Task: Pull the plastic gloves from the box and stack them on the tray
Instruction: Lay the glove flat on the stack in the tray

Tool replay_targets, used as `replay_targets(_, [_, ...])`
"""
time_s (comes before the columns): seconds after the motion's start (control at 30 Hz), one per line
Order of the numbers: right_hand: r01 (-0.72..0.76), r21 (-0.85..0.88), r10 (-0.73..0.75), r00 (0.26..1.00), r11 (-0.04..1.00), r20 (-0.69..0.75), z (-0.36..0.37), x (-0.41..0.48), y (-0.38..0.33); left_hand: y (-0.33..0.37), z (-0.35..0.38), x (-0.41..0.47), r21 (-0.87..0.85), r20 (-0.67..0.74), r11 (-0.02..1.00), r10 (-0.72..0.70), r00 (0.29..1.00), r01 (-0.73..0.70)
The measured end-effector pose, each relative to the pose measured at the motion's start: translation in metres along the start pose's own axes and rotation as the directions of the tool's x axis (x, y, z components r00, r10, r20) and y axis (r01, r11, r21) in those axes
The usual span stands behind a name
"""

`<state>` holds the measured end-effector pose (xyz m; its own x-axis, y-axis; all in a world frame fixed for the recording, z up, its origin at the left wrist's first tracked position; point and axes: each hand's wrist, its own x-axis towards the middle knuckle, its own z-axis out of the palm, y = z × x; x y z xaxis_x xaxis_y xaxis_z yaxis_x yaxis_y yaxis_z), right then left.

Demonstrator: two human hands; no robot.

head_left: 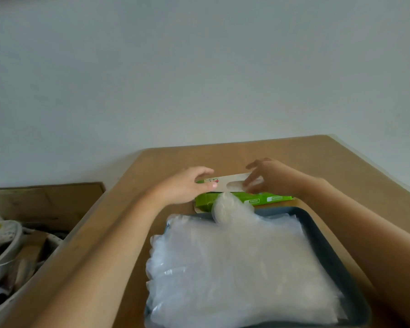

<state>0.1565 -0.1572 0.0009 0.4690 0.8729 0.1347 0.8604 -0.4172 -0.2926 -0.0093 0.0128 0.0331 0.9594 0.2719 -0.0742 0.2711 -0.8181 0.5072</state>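
Green card box [258, 200] lies on the brown table [156, 162], just beyond the far rim of the dark tray [317, 233]. Our left hand [185, 187] curls round the box's left end, thumb on its top. Our right hand [268, 176] is blurred at the oval opening, fingers bent down to it; we cannot tell whether they pinch anything. Clear gloves [237, 268] lie stacked in the tray, one flap raised against the box.

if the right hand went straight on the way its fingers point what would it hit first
Most likely the plastic glove showing in the oval opening of the glove box: the right hand points its fingers left and down at it. Blur hides whether they touch.
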Motion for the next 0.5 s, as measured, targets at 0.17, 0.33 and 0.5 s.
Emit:
replay_targets(0.17, [-0.03, -0.018, 0.03, 0.999, 0.999, -0.017, 0.014, 0.016, 0.004, -0.008, 0.022, 0.015, 0.016, 0.07, 1.0, -0.013, 0.997, 0.012])
replay_targets(0.33, [0.022, -0.014, -0.023, 0.999, 1.0, -0.044, 0.012, 0.017, 0.003, -0.017, 0.035, 0.021, 0.028, 0.086, 1.0, -0.01, 0.996, 0.008])
replay_targets(0.5, [0.048, -0.013, -0.049, 0.999, 0.999, -0.023, 0.008, 0.015, 0.004, -0.021, 0.035, 0.023, 0.026, 0.083, 0.999, -0.024, 0.996, 0.022])
